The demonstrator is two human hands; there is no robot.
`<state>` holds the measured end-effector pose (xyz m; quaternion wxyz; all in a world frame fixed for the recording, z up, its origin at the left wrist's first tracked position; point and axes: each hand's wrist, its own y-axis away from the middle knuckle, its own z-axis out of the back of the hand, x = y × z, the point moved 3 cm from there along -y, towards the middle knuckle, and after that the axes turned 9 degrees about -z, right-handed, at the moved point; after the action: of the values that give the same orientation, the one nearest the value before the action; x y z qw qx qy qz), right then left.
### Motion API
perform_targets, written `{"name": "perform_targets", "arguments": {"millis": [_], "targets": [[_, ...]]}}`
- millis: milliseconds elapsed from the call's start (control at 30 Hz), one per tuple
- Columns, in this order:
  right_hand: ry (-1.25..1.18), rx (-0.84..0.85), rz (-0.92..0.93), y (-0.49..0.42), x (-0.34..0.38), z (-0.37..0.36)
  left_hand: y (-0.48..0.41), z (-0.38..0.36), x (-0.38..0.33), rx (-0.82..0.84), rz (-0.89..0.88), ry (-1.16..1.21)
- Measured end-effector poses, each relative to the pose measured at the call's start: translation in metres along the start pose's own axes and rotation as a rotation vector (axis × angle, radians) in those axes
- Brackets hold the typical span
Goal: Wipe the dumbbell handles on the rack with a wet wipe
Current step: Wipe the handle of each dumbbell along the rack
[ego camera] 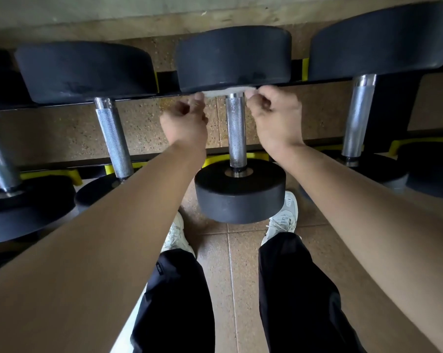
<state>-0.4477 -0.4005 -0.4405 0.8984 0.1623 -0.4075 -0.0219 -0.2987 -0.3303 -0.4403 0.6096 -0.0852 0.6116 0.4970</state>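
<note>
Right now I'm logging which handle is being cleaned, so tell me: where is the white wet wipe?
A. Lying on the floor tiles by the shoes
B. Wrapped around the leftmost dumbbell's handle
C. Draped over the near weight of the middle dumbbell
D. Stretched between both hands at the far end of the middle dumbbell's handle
D: the wet wipe spans from the left hand to the right hand at the far end of the middle dumbbell's handle.
</note>
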Motion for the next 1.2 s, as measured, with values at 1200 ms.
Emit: {"name": "perform_targets", "arguments": {"millis": [1200], "targets": [[0.45,0.686,-0.156,0.026,-0.033,0.018,0.0,0.038,0.027,0.746,-0.008,-0.965]]}}
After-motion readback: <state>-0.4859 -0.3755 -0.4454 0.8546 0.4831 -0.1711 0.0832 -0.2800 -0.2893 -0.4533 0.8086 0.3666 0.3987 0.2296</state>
